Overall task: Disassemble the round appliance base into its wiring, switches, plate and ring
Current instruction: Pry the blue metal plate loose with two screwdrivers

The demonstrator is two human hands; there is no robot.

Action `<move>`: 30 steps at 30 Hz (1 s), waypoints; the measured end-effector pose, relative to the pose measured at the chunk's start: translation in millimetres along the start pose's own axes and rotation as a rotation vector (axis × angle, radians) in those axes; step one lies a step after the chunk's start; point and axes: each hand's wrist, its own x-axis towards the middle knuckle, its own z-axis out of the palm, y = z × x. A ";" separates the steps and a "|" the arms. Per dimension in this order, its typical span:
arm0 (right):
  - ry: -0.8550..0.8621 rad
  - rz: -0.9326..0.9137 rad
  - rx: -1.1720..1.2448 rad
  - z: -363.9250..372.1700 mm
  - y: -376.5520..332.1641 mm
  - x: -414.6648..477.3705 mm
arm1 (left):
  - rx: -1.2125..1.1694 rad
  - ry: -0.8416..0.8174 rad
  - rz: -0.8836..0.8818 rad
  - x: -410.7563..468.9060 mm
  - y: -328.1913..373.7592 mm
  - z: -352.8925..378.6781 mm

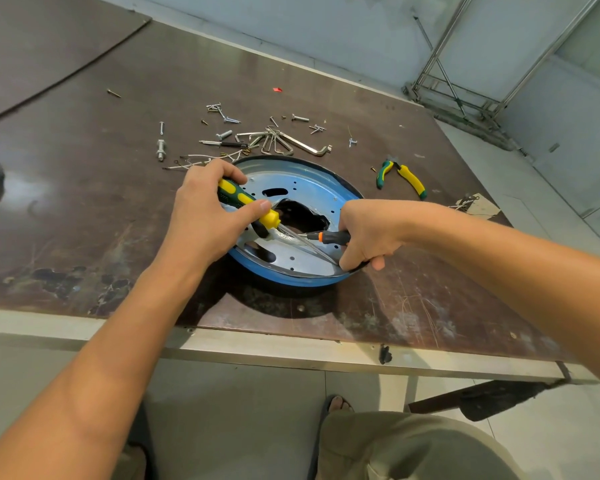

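My left hand (205,216) fingers clamp the yellow-green screwdriver (245,199); right hand (371,233) fingers clamp the orange-black screwdriver (328,236), both over the round base (302,263).

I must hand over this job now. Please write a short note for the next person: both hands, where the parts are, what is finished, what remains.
Left grip: holds the green-yellow screwdriver over the metal plate.
Right grip: holds the orange-black screwdriver, tip at the clear-sleeved wiring by the plate's centre opening.
Things: the plate sits in the blue ring; loose wires, screws, hex keys and pliers lie on the table.
Done: screws and some wires appear removed.
Left: free the remaining wiring, separate plate from ring. Switches are not visible.
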 end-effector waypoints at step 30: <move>0.514 0.028 0.589 30.4 103.9 -2.8 | 0.035 -0.020 -0.009 0.7 2.2 0.6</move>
